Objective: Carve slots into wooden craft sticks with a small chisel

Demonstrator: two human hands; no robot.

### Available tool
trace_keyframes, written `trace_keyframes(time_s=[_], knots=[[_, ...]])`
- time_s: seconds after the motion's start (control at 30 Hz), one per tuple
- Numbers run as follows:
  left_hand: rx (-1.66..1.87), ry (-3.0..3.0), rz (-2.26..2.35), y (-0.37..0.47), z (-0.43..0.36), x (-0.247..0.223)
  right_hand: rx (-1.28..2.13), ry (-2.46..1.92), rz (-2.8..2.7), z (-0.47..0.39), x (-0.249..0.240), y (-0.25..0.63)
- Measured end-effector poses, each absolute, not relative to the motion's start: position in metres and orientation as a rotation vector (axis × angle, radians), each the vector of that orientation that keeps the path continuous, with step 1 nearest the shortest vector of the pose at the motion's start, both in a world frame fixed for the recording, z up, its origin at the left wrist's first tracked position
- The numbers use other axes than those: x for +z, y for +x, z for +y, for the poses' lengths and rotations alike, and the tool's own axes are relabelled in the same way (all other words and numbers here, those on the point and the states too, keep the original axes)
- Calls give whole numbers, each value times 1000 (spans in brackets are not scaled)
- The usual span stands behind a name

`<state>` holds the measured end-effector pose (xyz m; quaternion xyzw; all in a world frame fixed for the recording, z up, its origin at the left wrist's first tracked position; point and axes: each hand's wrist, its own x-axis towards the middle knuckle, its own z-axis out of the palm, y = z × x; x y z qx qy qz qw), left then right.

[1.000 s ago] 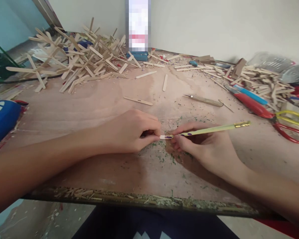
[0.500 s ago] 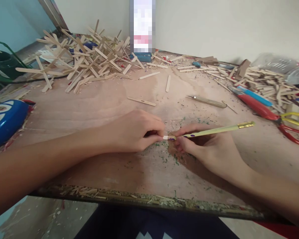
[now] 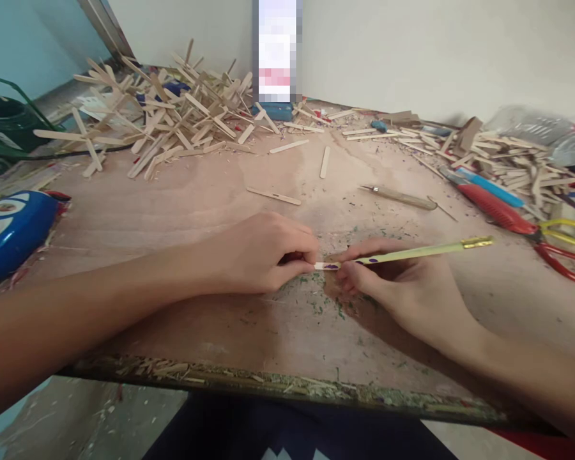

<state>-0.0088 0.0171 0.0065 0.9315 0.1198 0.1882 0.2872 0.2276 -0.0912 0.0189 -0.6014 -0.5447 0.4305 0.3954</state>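
My left hand (image 3: 273, 252) pinches one end of a small pale wooden piece (image 3: 320, 266) low over the table. My right hand (image 3: 402, 281) is closed on a pale yellow-green pencil (image 3: 421, 253) with purple spots and a gold end pointing up to the right. The pencil's lower end lies between the fingertips, at the wooden piece; its tip cannot be made out. My hands are close together, a short gap apart. Green and dark shavings (image 3: 338, 310) are scattered on the wood beneath and around them.
On the table (image 3: 172, 332) are a heap of crossed sticks (image 3: 172, 121), loose sticks (image 3: 517, 160), a wooden-handled cutting tool (image 3: 402, 197), red-handled pliers (image 3: 496, 207), scissors (image 3: 563, 262) and a blue object (image 3: 16, 230). A blurred screen (image 3: 275, 51) stands at the back.
The view has shifted slightly. The pencil's lower end and my right fingertips sit a little farther right of my left fingertips, showing more of the pale piece. Both grips are kept.
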Motion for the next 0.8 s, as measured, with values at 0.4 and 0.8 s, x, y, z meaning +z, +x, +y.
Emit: trace_keyframes(time_s=[0.4,0.8], knots=[[495,2497,320,-9,18,6,1095,-1565,-1364,-92,20,225],[484,2487,322,-9,18,4,1081,-1575,-1338,-92,20,225]])
